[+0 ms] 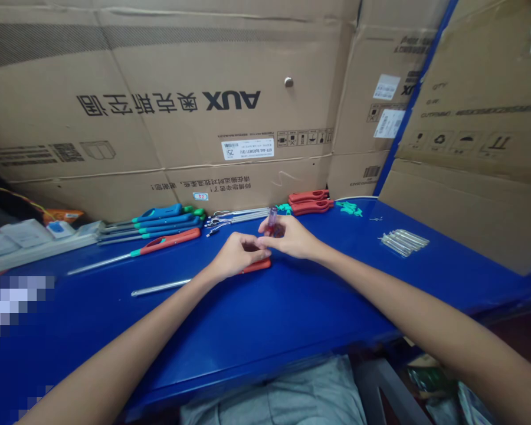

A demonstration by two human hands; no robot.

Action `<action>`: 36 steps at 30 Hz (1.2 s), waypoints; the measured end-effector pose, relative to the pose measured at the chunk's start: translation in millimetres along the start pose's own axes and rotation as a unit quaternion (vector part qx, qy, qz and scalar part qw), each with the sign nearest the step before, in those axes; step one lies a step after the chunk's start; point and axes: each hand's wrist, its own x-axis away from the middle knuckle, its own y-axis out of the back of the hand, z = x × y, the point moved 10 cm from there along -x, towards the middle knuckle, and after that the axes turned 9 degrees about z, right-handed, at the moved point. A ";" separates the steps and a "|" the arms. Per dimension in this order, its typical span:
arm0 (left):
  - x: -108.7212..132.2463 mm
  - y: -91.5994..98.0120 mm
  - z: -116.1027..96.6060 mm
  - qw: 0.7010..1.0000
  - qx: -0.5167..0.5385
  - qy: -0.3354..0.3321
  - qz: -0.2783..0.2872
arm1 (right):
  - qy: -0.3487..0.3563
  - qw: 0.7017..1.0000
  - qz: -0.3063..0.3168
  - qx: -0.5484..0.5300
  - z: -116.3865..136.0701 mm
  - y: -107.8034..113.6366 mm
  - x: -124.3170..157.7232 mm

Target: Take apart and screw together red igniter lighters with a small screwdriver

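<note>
Near the middle of the table, my left hand point(239, 255) curls with its fingers closed on a red-handled long-neck lighter point(259, 266). The lighter lies on the blue surface, its metal tube pointing left, partly covered by my hand and forearm. Just above it, my right hand point(288, 236) is closed round a screwdriver point(272, 217) with a translucent purple and red handle, held upright. Its lower end is hidden by my fingers. The fingertips of both hands almost meet over the lighter's handle.
Finished-looking red point(170, 240) and blue lighters point(168, 223) lie at left, beside a power strip point(39, 239). Metal tubes with wires point(243, 216), red handle shells point(310, 203), small green parts point(348, 208) and clear tubes point(405, 242) line the back. Cardboard point(168, 71) walls the table.
</note>
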 end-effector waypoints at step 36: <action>11.3 -32.8 -27.2 0.748 -0.659 0.005 0.083 | 0.012 0.999 -0.026 0.042 -5.3 13.9 -3.9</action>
